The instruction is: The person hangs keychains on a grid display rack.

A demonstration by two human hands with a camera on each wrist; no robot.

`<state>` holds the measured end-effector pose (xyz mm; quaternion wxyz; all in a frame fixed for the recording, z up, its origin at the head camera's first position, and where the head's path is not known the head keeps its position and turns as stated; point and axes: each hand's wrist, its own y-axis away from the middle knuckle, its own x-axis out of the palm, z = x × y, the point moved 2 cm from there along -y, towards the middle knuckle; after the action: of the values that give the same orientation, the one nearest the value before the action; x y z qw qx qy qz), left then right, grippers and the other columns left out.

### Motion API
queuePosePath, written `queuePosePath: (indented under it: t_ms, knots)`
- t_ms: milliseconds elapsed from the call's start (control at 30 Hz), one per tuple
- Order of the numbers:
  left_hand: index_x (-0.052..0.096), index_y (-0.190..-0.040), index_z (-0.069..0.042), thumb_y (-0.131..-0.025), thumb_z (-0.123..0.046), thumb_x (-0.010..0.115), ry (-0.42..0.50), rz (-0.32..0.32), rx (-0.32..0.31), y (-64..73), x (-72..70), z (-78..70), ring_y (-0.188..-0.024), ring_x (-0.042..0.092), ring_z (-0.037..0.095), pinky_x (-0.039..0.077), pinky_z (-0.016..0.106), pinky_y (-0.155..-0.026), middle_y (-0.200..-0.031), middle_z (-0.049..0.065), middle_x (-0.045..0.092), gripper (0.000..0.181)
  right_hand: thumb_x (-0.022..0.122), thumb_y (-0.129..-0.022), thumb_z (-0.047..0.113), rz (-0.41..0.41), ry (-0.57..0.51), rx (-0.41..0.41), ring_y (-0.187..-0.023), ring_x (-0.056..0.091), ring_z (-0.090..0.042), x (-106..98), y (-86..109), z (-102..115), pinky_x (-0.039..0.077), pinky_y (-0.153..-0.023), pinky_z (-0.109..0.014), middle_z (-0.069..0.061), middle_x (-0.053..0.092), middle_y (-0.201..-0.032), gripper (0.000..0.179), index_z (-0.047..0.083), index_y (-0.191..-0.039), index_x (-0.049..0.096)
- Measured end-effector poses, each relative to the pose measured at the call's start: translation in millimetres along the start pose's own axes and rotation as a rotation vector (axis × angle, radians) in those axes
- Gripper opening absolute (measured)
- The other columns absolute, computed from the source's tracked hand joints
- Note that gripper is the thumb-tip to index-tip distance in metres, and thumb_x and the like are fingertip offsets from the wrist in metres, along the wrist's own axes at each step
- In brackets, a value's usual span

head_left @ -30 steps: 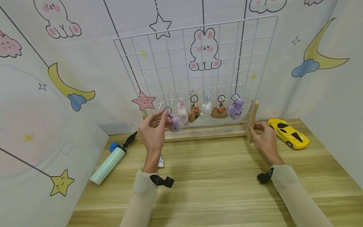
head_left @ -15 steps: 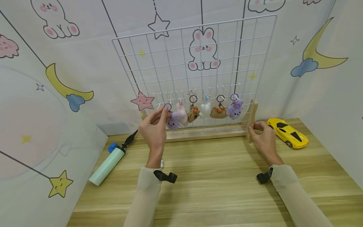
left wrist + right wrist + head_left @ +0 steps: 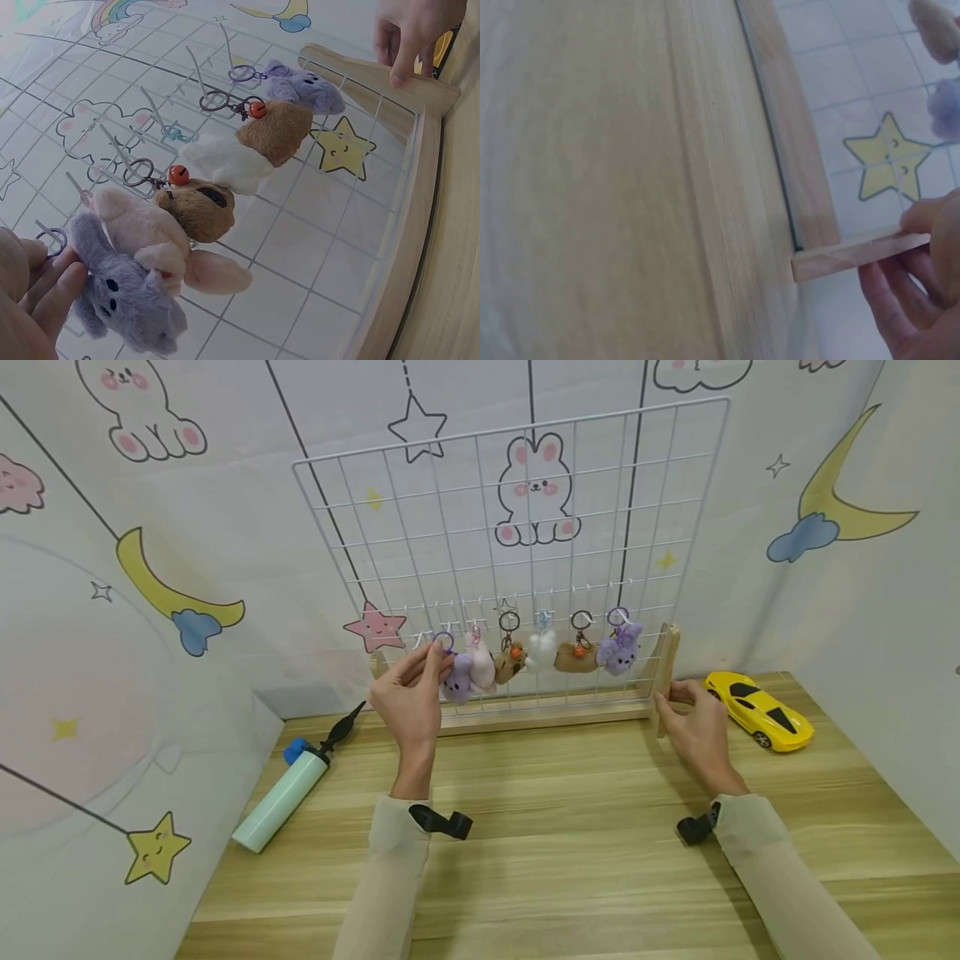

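My left hand [image 3: 411,697] pinches the purple ring [image 3: 51,243] of a plush purple bunny keychain [image 3: 129,300]. The ring is right at a white hook [image 3: 46,226] on the wire grid rack [image 3: 468,535]. To its right hang a pink plush keychain [image 3: 481,662], a brown one with an orange bell [image 3: 510,665], a white one [image 3: 542,650], another brown one [image 3: 576,657] and a second purple bunny [image 3: 618,652]. My right hand [image 3: 697,727] grips the wooden end post [image 3: 666,670] of the rack between thumb and fingers.
A yellow toy car [image 3: 759,712] lies right of my right hand. At the left, a mint-green hand pump [image 3: 283,800] lies beside a small blue item [image 3: 296,749]. A printed cloth [image 3: 262,552] hangs behind the rack, which stands on the wooden table [image 3: 555,860].
My left hand has shifted slightly right and up, bringing the purple ring to the hook; the bunny has swung upright. A small white item on the table is now hidden. My right hand keeps its grip.
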<state>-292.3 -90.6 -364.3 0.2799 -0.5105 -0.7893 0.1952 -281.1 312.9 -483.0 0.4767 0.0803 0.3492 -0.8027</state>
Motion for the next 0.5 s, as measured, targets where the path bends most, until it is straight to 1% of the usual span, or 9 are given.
queuePosePath:
  t_ms: [67, 133, 233, 367, 400, 500]
  knots:
    - [0.083, -0.115, 0.003, -0.100, -0.015, 0.080, -0.004, -0.003, -0.017, 1.2, 0.2, 3.1, -0.084, 0.085, 0.020, 0.066, 0.032, -0.076, -0.100, 0.025, 0.082, 0.024, 0.078, -0.101, 0.018, 0.000, -0.004, 0.003, -0.107, 0.078, -0.044, 0, 0.6, -1, 0.046, -0.076, -0.004, -0.026, 0.079, -0.116, 0.031, -0.004, -0.120, 0.072]
    - [0.082, -0.118, 0.002, -0.101, -0.017, 0.079, -0.017, -0.005, -0.034, 3.5, -1.1, 5.8, -0.086, 0.085, 0.021, 0.066, 0.032, -0.077, -0.102, 0.024, 0.082, 0.026, 0.078, -0.101, 0.018, 0.000, -0.015, 0.003, -0.107, 0.077, -0.045, 0, 1.0, -2, 0.043, -0.074, 0.000, -0.027, 0.079, -0.116, 0.031, -0.005, -0.121, 0.072]
    - [0.081, -0.120, 0.001, -0.102, -0.019, 0.078, -0.039, 0.000, -0.038, 7.3, -6.9, 9.9, -0.090, 0.085, 0.021, 0.066, 0.031, -0.079, -0.105, 0.022, 0.083, 0.027, 0.077, -0.101, 0.018, 0.003, -0.024, 0.002, -0.108, 0.077, -0.046, 1, 1.5, -2, 0.042, -0.072, 0.002, -0.028, 0.078, -0.116, 0.032, -0.005, -0.121, 0.072]
    - [0.082, -0.118, 0.001, -0.104, -0.019, 0.075, -0.079, 0.049, -0.014, 12.2, -22.5, 17.2, -0.090, 0.085, 0.019, 0.066, 0.030, -0.079, -0.105, 0.023, 0.083, 0.025, 0.077, -0.101, 0.019, 0.005, -0.018, -0.002, -0.107, 0.077, -0.044, 1, 1.0, -2, 0.042, -0.072, 0.002, -0.027, 0.078, -0.116, 0.032, -0.005, -0.121, 0.072]
    - [0.082, -0.117, 0.001, -0.104, -0.019, 0.075, -0.094, 0.068, -0.004, 13.1, -27.5, 19.6, -0.089, 0.085, 0.020, 0.066, 0.029, -0.079, -0.103, 0.023, 0.083, 0.024, 0.077, -0.101, 0.019, 0.004, -0.018, -0.005, -0.107, 0.077, -0.044, 1, 0.7, -2, 0.042, -0.073, 0.002, -0.026, 0.078, -0.116, 0.031, -0.005, -0.120, 0.072]
    - [0.083, -0.114, -0.002, -0.105, -0.019, 0.074, -0.182, 0.127, 0.011, 15.8, -44.7, 30.2, -0.086, 0.084, 0.021, 0.065, 0.025, -0.078, -0.100, 0.022, 0.083, 0.021, 0.078, -0.101, 0.018, -0.004, -0.015, -0.013, -0.106, 0.078, -0.043, 0, -0.5, -2, 0.042, -0.074, 0.001, -0.026, 0.079, -0.115, 0.030, -0.005, -0.119, 0.073]
